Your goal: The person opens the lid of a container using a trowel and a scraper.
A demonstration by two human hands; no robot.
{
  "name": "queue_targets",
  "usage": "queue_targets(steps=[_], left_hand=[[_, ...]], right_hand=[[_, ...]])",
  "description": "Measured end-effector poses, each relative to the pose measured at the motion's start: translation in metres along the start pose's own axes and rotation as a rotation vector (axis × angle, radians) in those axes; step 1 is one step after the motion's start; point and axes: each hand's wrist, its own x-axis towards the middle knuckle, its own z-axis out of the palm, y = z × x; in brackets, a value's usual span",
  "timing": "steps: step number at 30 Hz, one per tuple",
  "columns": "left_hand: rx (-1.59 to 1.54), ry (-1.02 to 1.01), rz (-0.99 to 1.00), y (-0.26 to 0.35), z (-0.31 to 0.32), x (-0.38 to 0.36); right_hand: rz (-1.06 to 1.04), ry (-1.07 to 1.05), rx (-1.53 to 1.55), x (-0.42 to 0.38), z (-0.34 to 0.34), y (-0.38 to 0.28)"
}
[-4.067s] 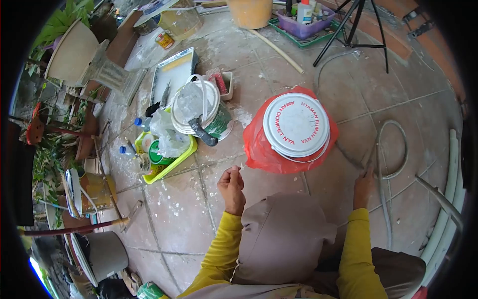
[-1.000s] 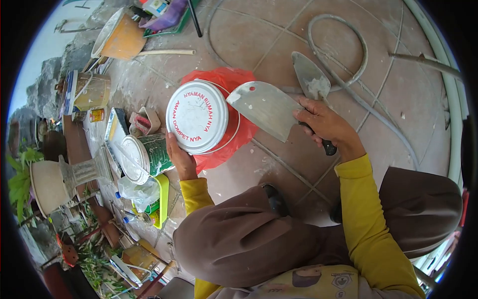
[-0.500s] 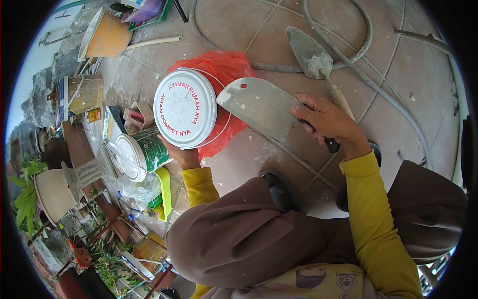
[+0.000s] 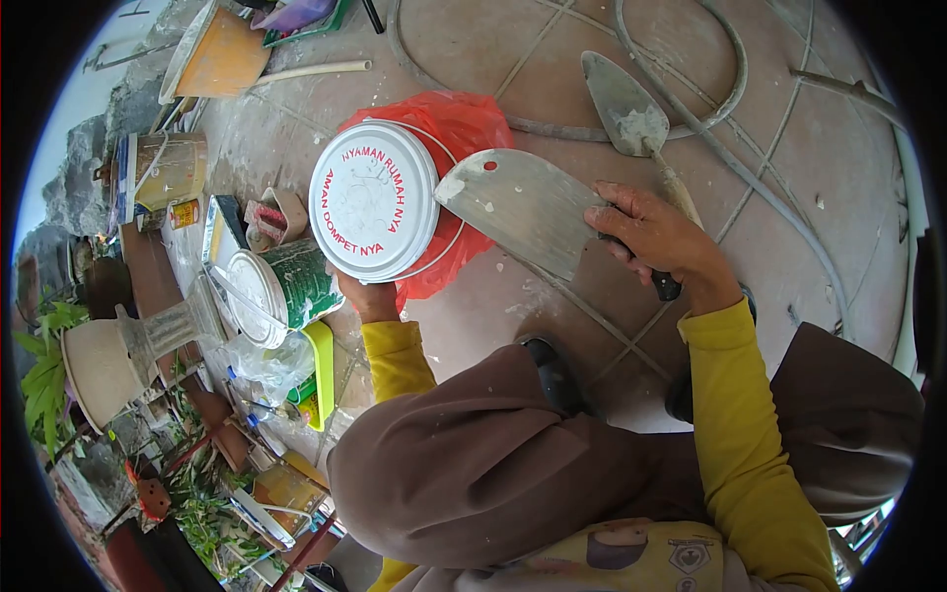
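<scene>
In my right hand [image 4: 651, 237] is the black handle of a cleaver [image 4: 523, 207], its broad steel blade having a small hole near the tip. The blade's tip corner meets the rim of a white paint bucket [image 4: 373, 200] with red lettering on its lid. My left hand [image 4: 369, 296] grips the near side of this bucket, most of its fingers hidden behind it. The lid is on, and a thin wire handle loops to the right. Crumpled red plastic [image 4: 449, 123] lies behind and beside the bucket.
A trowel [image 4: 631, 118] and a long hose [image 4: 710, 113] lie on the tiled floor. To the left stand a green paint bucket [image 4: 301, 281], a light-green plastic item [image 4: 322, 370], a beige pedestal [image 4: 99, 365] and an orange tub [image 4: 219, 54]. Potted plants grow at lower left.
The bucket's lid appears tilted slightly more toward me. The cleaver's tip stays at the rim, and the whole view has shifted a little.
</scene>
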Motion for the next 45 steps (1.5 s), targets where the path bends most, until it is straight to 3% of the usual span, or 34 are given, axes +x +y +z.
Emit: queue_targets(steps=[4,7,10,13,16,19,22,28,45], left_hand=[[0.080,-0.034,0.023,-0.003,-0.010,0.003],[0.044,-0.071,0.023,-0.002,-0.007,0.002],[-0.030,-0.091,0.023,0.001,-0.002,0.000],[-0.045,-0.073,0.034,0.011,0.014,-0.006],[-0.008,-0.046,0.064,0.017,0.023,-0.009],[-0.054,-0.034,0.046,0.014,0.020,-0.006],[-0.064,-0.060,0.056,0.011,0.018,-0.004],[-0.140,-0.069,0.043,0.018,0.029,-0.007],[-0.196,-0.096,0.053,0.012,0.029,-0.008]], right_hand=[[-0.059,0.102,-0.135,-0.004,-0.002,-0.002],[-0.365,0.214,-0.134,0.001,-0.007,0.003],[-0.838,0.510,-0.632,-0.003,-0.012,-0.006],[-0.909,0.589,-0.780,-0.007,-0.021,-0.002],[-0.742,0.660,-0.918,-0.017,-0.019,0.000],[-0.842,0.708,-1.040,-0.016,-0.018,0.001],[-0.768,0.688,-1.149,-0.025,-0.014,-0.004],[-0.896,0.630,-1.056,-0.013,-0.007,0.016],[-0.890,0.517,-1.142,-0.008,0.010,0.020]])
